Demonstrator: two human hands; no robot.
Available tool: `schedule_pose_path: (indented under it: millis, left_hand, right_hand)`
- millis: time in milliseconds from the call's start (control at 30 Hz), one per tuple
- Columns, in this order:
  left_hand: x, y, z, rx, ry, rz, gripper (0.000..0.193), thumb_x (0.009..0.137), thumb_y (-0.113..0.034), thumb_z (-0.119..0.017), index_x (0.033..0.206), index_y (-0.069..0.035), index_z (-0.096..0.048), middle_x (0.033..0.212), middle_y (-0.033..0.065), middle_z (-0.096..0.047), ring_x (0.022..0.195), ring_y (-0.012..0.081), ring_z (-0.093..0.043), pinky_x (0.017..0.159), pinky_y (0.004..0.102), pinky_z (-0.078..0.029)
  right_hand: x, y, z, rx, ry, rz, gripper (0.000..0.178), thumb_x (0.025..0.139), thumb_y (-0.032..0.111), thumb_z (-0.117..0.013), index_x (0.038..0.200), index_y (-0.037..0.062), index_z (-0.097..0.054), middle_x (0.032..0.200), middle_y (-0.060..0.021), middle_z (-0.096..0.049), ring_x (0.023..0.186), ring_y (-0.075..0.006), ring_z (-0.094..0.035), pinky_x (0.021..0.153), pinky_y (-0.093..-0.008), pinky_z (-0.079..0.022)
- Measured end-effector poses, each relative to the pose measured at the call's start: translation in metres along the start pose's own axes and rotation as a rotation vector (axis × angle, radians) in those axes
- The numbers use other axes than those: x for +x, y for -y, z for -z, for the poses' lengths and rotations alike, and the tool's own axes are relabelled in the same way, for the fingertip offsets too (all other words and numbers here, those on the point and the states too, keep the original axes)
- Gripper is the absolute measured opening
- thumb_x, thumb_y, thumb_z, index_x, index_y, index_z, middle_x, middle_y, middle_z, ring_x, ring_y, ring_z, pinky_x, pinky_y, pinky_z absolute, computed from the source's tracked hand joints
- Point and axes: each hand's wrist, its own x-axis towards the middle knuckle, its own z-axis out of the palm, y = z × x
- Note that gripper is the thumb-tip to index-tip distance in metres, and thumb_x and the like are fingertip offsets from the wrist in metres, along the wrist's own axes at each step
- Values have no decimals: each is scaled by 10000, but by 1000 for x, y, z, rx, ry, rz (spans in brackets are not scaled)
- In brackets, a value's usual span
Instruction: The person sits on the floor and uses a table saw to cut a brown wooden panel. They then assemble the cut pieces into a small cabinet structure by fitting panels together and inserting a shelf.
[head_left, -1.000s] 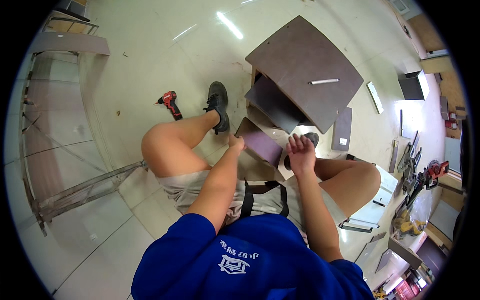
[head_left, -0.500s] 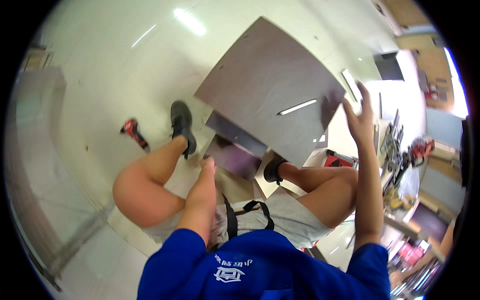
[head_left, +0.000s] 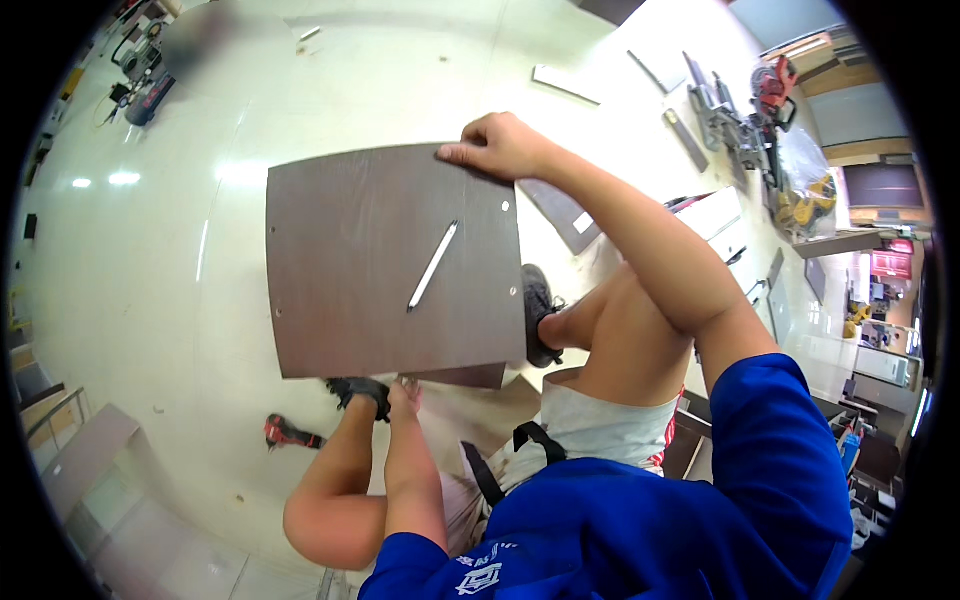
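Observation:
A brown, nearly square panel (head_left: 350,260) is in front of me with its top face up, small round holes near its left and right edges. A slim white pen (head_left: 433,266) rests slantwise on it. My right hand (head_left: 500,148) is closed over the panel's far edge near the right corner, thumb on the top face. At the near edge is my left hand (head_left: 404,395), its fingers partly hidden by the panel, so its grip does not show. Part of another brown board (head_left: 465,376) sticks out below the near edge.
My shoes (head_left: 540,315) flank the panel. A red and black cordless power tool (head_left: 290,433) lies on the floor at left. A white strip (head_left: 566,85) lies beyond. At right stand a red saw (head_left: 775,88) and a clear plastic bag (head_left: 800,170); another machine (head_left: 145,75) is far left.
My right hand, open beside the panel before, now grips its far edge. The panel has turned and shifted left in view, the pen still on it. The view itself has swung too.

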Motion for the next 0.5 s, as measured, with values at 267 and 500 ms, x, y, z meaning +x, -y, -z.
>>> schedule_pose_path:
  millis: [267, 500]
  left_hand:
    - [-207, -206, -42, -239, -153, -877, 314, 944, -160, -473, 1205, 1, -536, 1191, 152, -632, 1053, 239, -630, 813, 377, -503]
    - [-408, -285, -213, 841, 138, -1081, 569, 968, -456, -544, 1275, 22, -569, 1100, 129, -666, 1006, 222, -628, 840, 370, -502]
  right_hand:
    - [34, 7, 0, 46, -75, 7, 703, 836, 676, -585, 895, -3, -758, 855, -188, -718, 810, -315, -688, 772, -412, -545]
    - [23, -30, -24, 778, -131, -132, 575, 870, 496, -652, 1104, -28, -676, 1005, -134, -695, 922, -221, -646, 846, -337, -502]
